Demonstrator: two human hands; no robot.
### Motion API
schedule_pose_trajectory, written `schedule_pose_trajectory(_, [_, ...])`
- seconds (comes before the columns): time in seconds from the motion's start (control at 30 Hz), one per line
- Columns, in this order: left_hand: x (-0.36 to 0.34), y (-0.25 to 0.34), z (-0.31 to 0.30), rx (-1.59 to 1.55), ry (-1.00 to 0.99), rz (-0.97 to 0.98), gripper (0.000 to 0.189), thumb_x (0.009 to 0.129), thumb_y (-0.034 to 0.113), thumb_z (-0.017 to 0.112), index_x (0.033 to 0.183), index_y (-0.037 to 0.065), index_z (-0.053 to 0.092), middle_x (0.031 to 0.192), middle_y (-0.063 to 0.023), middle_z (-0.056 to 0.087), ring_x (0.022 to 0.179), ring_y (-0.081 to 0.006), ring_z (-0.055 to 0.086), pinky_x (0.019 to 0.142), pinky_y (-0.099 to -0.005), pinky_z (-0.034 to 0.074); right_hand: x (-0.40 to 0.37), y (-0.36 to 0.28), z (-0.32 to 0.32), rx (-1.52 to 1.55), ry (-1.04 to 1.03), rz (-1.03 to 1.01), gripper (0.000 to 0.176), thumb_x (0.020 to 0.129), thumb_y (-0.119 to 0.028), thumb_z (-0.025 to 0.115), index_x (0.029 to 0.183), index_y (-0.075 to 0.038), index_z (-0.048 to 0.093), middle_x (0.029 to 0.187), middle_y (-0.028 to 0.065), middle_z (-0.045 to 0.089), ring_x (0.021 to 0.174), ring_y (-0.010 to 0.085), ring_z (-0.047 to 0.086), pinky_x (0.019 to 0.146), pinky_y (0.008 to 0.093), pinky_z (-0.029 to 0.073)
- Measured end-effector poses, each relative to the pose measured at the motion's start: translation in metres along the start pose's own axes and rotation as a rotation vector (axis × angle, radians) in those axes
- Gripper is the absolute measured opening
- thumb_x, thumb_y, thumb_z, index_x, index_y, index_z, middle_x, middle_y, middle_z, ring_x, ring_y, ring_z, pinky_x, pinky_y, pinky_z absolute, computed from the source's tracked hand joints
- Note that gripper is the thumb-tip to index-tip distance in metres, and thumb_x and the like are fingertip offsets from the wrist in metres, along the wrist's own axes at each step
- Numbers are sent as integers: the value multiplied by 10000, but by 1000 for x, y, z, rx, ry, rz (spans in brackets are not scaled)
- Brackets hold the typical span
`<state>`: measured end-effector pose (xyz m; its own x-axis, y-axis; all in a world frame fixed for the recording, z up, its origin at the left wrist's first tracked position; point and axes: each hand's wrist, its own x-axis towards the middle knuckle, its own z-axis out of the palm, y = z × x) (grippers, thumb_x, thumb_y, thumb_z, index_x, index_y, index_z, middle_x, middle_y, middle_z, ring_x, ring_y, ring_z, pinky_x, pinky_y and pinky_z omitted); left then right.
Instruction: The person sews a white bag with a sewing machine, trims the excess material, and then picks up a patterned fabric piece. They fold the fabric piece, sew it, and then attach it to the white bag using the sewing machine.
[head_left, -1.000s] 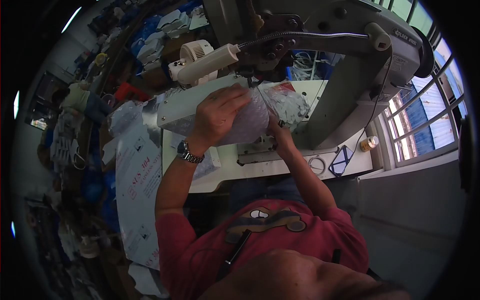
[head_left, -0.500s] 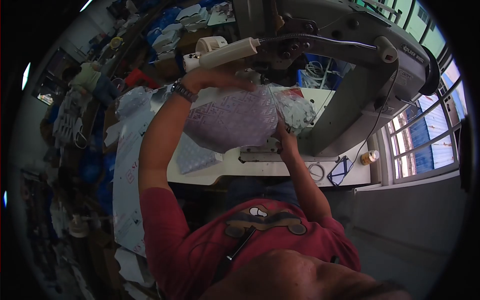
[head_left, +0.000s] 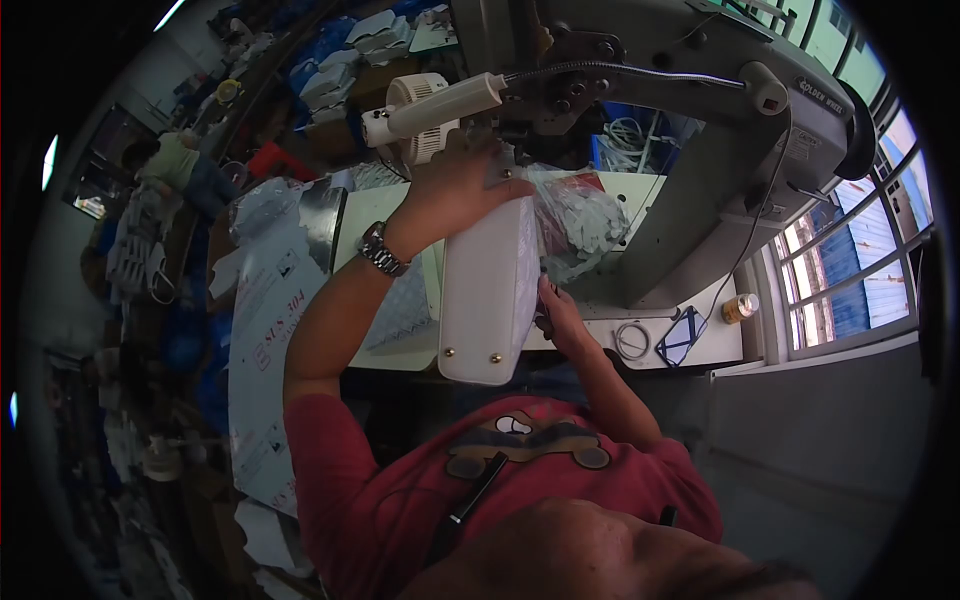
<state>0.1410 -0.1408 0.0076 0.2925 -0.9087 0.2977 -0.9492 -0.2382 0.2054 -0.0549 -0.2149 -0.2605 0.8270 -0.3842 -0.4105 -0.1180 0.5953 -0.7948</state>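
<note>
A white bag [head_left: 482, 290] stands with its flat base facing me, and small gold metal feet show at the base's corners. Purplish, patterned material covers the side at its right edge. My left hand [head_left: 455, 190], wearing a metal watch, grips the far end of the bag, thumb laid across the base. Close to the bag's right side, my right hand [head_left: 560, 315] is closed around something dark that I cannot make out. Clear plastic with pale pieces inside [head_left: 585, 220] lies just beyond the bag. A patterned wrapped piece [head_left: 405, 310] rests on the table to the left.
A grey sewing machine [head_left: 700, 200] arches over the white table [head_left: 640, 190]. A white lamp or blower [head_left: 450, 105] on a flexible neck hangs near my left hand. A film-covered sheet [head_left: 265, 350] borders the left. A small jar [head_left: 740, 308] and a blue frame [head_left: 681, 337] sit right.
The bag has turned from its purplish patterned face to its white base, and come nearer to me. My left hand has shifted right onto it; my right hand has lowered slightly.
</note>
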Motion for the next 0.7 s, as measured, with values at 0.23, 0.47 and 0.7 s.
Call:
schedule_pose_trajectory(0.23, [-19,2,-1,-71,99,-43,799,841,636,760,1380,69,599,1319,-272,585,1177,-462,647,941,-528,562,-19,-16,-5,-18,63,78,465,1014,-642,584,917,-188,588,665,-94,393,504,54,286,445,274,186])
schedule_pose_trajectory(0.47, [-141,76,-35,-123,-219,283,954,750,658,822,1525,181,533,1676,-217,264,1564,-492,180,1213,-605,285,-22,-7,-20,205,-17,65,494,1010,-653,579,973,-161,612,738,-83,460,547,55,294,484,249,186])
schedule_pose_trajectory(0.7, [-144,81,-29,-124,-187,293,860,761,604,847,1486,223,586,1663,-194,318,1558,-508,194,1213,-616,291,-42,-22,-6,-11,-108,-57,386,1048,-507,611,1204,-154,612,891,-98,544,625,23,360,494,223,205])
